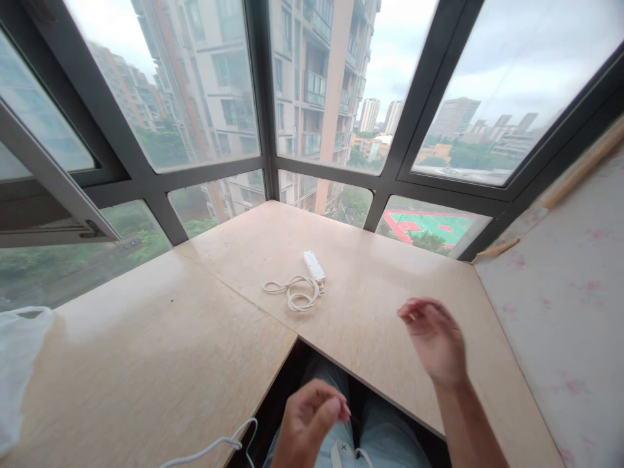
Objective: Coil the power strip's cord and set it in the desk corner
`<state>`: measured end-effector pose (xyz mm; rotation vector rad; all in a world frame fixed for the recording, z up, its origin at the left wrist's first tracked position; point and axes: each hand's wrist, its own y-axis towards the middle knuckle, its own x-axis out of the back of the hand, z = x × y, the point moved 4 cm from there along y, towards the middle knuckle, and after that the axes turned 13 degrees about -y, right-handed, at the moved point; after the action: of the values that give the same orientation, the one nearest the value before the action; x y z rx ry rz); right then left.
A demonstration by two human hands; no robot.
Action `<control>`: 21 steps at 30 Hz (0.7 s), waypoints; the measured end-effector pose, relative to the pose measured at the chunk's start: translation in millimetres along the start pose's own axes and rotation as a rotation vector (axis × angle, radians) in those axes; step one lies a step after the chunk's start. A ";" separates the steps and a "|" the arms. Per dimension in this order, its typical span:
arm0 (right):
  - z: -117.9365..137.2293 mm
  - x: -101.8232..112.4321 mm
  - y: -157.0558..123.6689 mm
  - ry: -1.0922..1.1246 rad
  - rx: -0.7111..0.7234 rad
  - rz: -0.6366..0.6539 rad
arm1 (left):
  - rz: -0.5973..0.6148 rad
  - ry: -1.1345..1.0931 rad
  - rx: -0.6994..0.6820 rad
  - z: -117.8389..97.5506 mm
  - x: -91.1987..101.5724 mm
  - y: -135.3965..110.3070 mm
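Counter (195,344), smooth, semi-glossy, stone-look, plastic power strip (313,266) and plastic-sheathed cord (299,309) on it, matt metal window frame (266,97) behind it, papered wall (565,312) at its right, thin plastic bag (22,364) at its left

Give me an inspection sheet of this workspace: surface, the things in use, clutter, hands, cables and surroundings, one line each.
Surface: beige countertop, with a seam and a small dark speck.
Things in use: white power strip, lying towards the window corner, touched by neither hand.
Clutter: white plastic bag at the left edge.
Hands: left hand curled above the lap; right hand bent above the countertop; nothing seen in either.
Cables: power strip's cord looped beside it; another white cable at the near edge.
Surroundings: grey window frames, flowered wall, buildings outside.
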<state>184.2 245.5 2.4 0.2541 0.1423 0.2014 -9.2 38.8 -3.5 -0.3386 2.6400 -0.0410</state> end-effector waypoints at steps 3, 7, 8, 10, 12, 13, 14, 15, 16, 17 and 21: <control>-56.2 -22.4 -10.7 -0.021 -0.269 0.095 | -0.256 -0.090 -0.052 17.1 28.9 61.7; -118.9 -11.9 -19.7 -0.256 -0.399 0.168 | -0.455 -0.043 -0.098 27.9 71.7 127.8; -128.2 -4.0 -18.4 -0.320 -0.401 0.162 | -0.490 -0.008 -0.120 28.9 80.2 141.5; -140.8 13.8 -13.5 -0.425 -0.407 0.113 | -0.531 0.085 -0.147 31.5 92.8 165.9; -148.3 30.4 -8.4 -0.491 -0.410 0.035 | -0.585 0.256 -0.187 33.2 101.5 184.3; -151.1 37.0 -6.7 -0.513 -0.407 -0.001 | -0.608 0.374 -0.226 33.2 104.2 191.1; -153.6 42.1 -5.8 -0.530 -0.400 -0.026 | -0.617 0.508 -0.276 33.1 105.5 196.9; -156.0 45.7 -5.7 -0.545 -0.392 -0.039 | -0.607 0.642 -0.329 33.3 105.5 201.8; -158.3 47.9 -6.3 -0.559 -0.383 -0.038 | -0.579 0.766 -0.376 34.7 104.4 206.3; -160.4 49.0 -7.6 -0.573 -0.374 -0.026 | -0.534 0.874 -0.408 37.5 102.9 210.4; -165.7 48.6 -13.8 -0.646 -0.303 0.060 | -0.382 1.188 -0.326 60.0 99.3 222.5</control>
<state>206.5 281.7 -165.5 0.0123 -0.5344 0.1890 -118.0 231.8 -121.3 -1.2457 3.6827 0.0990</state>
